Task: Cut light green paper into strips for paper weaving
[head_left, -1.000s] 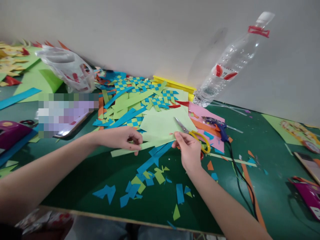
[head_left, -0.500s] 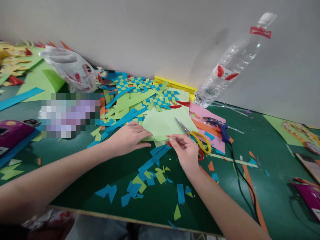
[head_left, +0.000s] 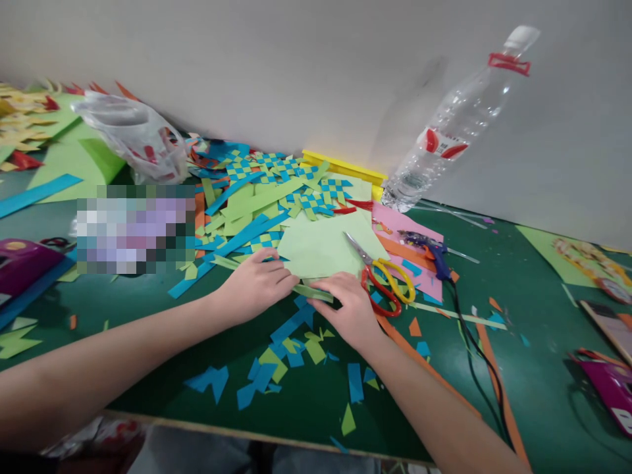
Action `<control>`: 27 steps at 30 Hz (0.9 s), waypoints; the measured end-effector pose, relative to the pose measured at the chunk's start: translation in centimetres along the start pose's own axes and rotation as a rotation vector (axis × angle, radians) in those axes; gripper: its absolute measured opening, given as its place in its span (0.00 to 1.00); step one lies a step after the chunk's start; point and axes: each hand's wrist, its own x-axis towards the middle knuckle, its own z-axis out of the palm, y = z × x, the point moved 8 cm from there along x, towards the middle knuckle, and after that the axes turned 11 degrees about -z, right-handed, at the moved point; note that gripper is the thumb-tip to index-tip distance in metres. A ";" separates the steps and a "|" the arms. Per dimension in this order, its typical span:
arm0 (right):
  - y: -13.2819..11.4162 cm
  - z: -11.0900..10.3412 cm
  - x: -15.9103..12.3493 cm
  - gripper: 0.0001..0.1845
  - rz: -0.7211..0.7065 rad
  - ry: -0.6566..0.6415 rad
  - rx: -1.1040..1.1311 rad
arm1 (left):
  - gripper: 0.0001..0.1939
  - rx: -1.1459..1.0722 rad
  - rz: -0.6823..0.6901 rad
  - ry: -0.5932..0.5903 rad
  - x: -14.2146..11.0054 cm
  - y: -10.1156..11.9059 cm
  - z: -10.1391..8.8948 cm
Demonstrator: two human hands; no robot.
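Note:
A narrow light green paper strip (head_left: 315, 293) runs between my two hands, low in front of a pale green paper sheet (head_left: 316, 243). My left hand (head_left: 264, 283) is closed on the strip's left part, thumb and fingers together. At the strip's right part, my right hand (head_left: 343, 303) pinches it between thumb and fingers. Scissors (head_left: 382, 280) with one yellow and one red handle loop lie just beyond my right hand, blades resting on the sheet. Woven blue and green paper pieces (head_left: 271, 168) are heaped behind the sheet.
A glue gun (head_left: 429, 253) with a black cord lies on pink paper at the right. Behind it a plastic bottle (head_left: 444, 131) leans on the wall. Blue and green scraps (head_left: 266, 372) litter the green table (head_left: 197, 342) in front. A white plastic bag (head_left: 138, 138) stands back left.
My left hand has closed on the green strip. My right hand has shifted a little left and down, and the strip now shows between both hands. More of the scissors' red handle is visible.

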 end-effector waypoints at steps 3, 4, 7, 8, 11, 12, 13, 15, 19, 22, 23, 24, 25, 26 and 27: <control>0.1 0.0 0.0 0.08 -0.004 0.011 -0.037 | 0.11 -0.014 -0.031 -0.001 0.1 0.1 -0.1; 0.2 -0.1 0.0 0.08 -0.002 0.017 -0.047 | 0.11 -0.020 -0.039 0.000 0.1 0.1 -0.1; 0.1 -0.3 0.0 0.06 -0.016 0.030 -0.054 | 0.09 -0.031 -0.051 0.014 0.1 0.3 -0.1; 0.0 -0.3 0.0 0.07 -0.027 0.032 -0.051 | 0.09 -0.031 -0.048 0.022 0.1 0.5 -0.2; -0.4 -0.3 0.0 0.07 -0.066 0.039 -0.041 | 0.09 -0.024 -0.018 0.040 0.0 1.0 -0.2; -0.4 -0.3 -0.1 0.07 -0.073 0.041 -0.038 | 0.09 -0.021 -0.007 0.043 0.0 1.2 -0.1; -0.4 -0.3 -0.1 0.07 -0.075 0.042 -0.035 | 0.09 -0.018 0.002 0.048 -0.1 1.3 -0.1; -0.3 -0.3 -0.1 0.06 -0.061 0.047 -0.030 | 0.09 -0.011 0.008 0.057 -0.1 1.2 -0.2; 0.3 -0.3 -0.2 0.05 0.002 0.051 -0.035 | 0.10 0.001 -0.002 0.054 -0.1 0.9 -0.1; 0.4 -0.4 -0.1 0.05 0.009 0.042 -0.042 | 0.10 -0.006 0.004 0.045 -0.1 0.8 -0.1; 0.3 -0.4 -0.1 0.05 0.003 0.040 -0.041 | 0.10 -0.011 0.005 0.043 0.0 0.8 -0.1; 0.3 -0.4 0.0 0.05 -0.002 0.041 -0.040 | 0.10 -0.016 0.004 0.043 0.0 0.9 -0.1; 0.3 -0.4 0.0 0.05 -0.005 0.043 -0.042 | 0.10 -0.020 0.001 0.044 0.0 0.9 -0.2; 0.2 -0.5 0.0 0.05 -0.005 0.046 -0.045 | 0.11 -0.030 -0.005 0.043 0.0 0.9 -0.2; 0.2 -0.5 0.0 0.05 -0.003 0.049 -0.051 | 0.10 -0.058 -0.031 0.045 0.1 0.7 -0.3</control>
